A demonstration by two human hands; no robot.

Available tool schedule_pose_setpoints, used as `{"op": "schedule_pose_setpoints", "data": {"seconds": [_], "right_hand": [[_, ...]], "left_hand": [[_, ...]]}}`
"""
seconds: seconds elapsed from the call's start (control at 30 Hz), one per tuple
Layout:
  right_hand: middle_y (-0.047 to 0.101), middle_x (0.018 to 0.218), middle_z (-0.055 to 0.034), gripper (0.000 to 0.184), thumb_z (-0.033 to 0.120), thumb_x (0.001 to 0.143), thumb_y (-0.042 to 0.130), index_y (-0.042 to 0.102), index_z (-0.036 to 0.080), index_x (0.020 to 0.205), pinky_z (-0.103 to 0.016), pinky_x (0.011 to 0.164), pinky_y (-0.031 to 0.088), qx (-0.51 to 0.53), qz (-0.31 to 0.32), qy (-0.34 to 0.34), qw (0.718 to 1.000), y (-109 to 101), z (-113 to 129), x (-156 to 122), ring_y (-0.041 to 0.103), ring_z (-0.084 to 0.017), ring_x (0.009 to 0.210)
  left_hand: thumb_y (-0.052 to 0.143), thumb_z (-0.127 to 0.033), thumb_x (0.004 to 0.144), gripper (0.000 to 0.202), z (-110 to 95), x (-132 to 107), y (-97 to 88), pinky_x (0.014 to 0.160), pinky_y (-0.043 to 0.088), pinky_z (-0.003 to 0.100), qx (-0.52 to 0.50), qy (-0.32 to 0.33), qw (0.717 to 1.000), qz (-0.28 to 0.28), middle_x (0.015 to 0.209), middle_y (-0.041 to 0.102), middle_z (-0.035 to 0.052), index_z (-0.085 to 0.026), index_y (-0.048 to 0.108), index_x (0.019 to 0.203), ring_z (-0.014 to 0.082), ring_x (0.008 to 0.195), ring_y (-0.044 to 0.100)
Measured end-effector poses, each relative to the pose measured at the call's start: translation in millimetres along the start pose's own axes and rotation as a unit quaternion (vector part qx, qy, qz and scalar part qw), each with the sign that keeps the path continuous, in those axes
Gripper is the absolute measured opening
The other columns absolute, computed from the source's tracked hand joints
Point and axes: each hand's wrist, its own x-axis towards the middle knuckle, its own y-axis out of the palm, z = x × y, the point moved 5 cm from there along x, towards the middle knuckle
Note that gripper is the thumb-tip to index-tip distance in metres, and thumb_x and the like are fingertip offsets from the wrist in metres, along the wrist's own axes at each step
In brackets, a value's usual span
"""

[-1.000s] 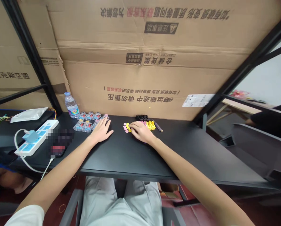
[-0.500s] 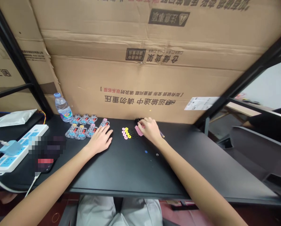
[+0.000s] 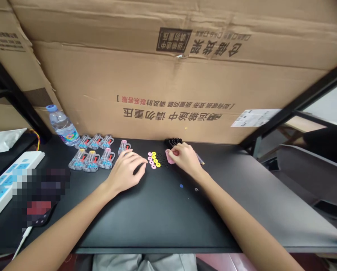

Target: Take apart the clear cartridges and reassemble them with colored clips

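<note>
Pinching a small pink piece (image 3: pixel 170 156), the right hand (image 3: pixel 186 160) sits just right of the pink and yellow washers (image 3: pixel 154 160). The left hand (image 3: pixel 125 172) rests loosely curled, fingertips just left of those washers, near clear plastic clips (image 3: pixel 91 160).

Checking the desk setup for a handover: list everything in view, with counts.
desk: 1, black, across the view
carton: 1, brown, behind the desk
bottle: 1, clear, back left
cases: 7, clear, left of centre
coloured rings: several, pink and yellow, centre
black rings: several, black, right of the coloured rings
pink piece: 1, pink, at the right hand
black parts: a cluster, black, back edge
power strip: 1, white, far left
left hand: 1, bare, beside the coloured rings
right hand: 1, bare, on the pink piece
</note>
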Motion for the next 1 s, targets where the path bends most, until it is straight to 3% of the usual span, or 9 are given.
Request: {"op": "schedule_pose_setpoints", "data": {"seconds": [0.13,0.23,0.37,0.47,0.6,0.77,1.0], "right_hand": [[0.06,0.063,-0.0027,0.04,0.028,0.098,0.064,0.056,0.023,0.059,-0.035,0.07,0.041,0.069,-0.042,-0.012,0.997,-11,15,-5,0.053,-0.021,0.066],[0.058,0.063,-0.0021,0.041,0.032,0.102,0.062,0.056,0.023,0.062,-0.036,0.067,0.04,0.149,-0.063,-0.015,0.987,-15,38,-12,0.051,-0.02,0.065],[0.055,0.063,-0.0001,0.041,0.036,0.104,0.064,0.06,0.023,0.065,-0.035,0.064,0.042,0.315,-0.009,-0.012,0.949,-2,74,-26,0.052,-0.019,0.065],[0.057,0.066,-0.0003,0.037,0.036,0.104,0.066,0.066,0.023,0.07,-0.034,0.063,0.043,0.367,0.012,0.009,0.93,6,85,-35,0.053,-0.019,0.065],[0.068,0.075,-0.002,0.023,0.03,0.105,0.065,0.075,0.024,0.086,-0.036,0.069,0.047,0.349,0.023,-0.031,0.936,4,78,-40,0.059,-0.02,0.072],[0.074,0.089,-0.0063,0.013,0.025,0.105,0.065,0.078,0.022,0.102,-0.041,0.077,0.049,0.243,0.017,-0.09,0.966,2,58,-37,0.062,-0.023,0.08],[0.075,0.099,-0.0079,0.016,0.031,0.098,0.078,0.077,0.023,0.112,-0.043,0.081,0.049,0.183,0.089,-0.126,0.971,16,61,-39,0.062,-0.026,0.089]], "left_hand": [[0.061,-0.02,0.1,0.019,0,-3,4.4,0.107,0.05,0.048,-0.011,-0.044,0.999,0.028,0.109,0.081,0.005,-0.022,0.071,0.116,0.0244,0.102,0.073],[0.069,-0.029,0.098,0.038,-2,-5,12.6,0.108,0.051,0.048,-0.023,-0.078,0.995,0.062,0.127,0.076,0.009,-0.022,0.063,0.135,0.0282,0.117,0.07],[0.083,-0.044,0.088,0.078,-2,-7,23.2,0.114,0.05,0.049,-0.042,-0.098,0.99,0.089,0.151,0.064,0.0133,-0.023,0.048,0.154,0.0322,0.136,0.063],[0.083,-0.041,0.086,0.067,0,-9,25.6,0.116,0.048,0.049,-0.062,-0.091,0.991,0.076,0.142,0.071,0.0102,-0.025,0.056,0.146,0.0304,0.129,0.068],[0.082,-0.033,0.082,0.057,3,-10,23.8,0.119,0.045,0.051,-0.052,-0.078,0.992,0.083,0.132,0.075,0.0084,-0.023,0.064,0.135,0.0295,0.12,0.07],[0.078,-0.037,0.081,0.059,11,-11,18.8,0.116,0.045,0.051,-0.019,-0.085,0.987,0.137,0.125,0.073,0.0089,-0.019,0.065,0.136,0.0304,0.116,0.066],[0.08,-0.044,0.08,0.075,16,-17,19.8,0.13,0.024,0.059,0.011,-0.079,0.976,0.201,0.139,0.067,0.0111,-0.021,0.057,0.147,0.0345,0.135,0.056]]}}
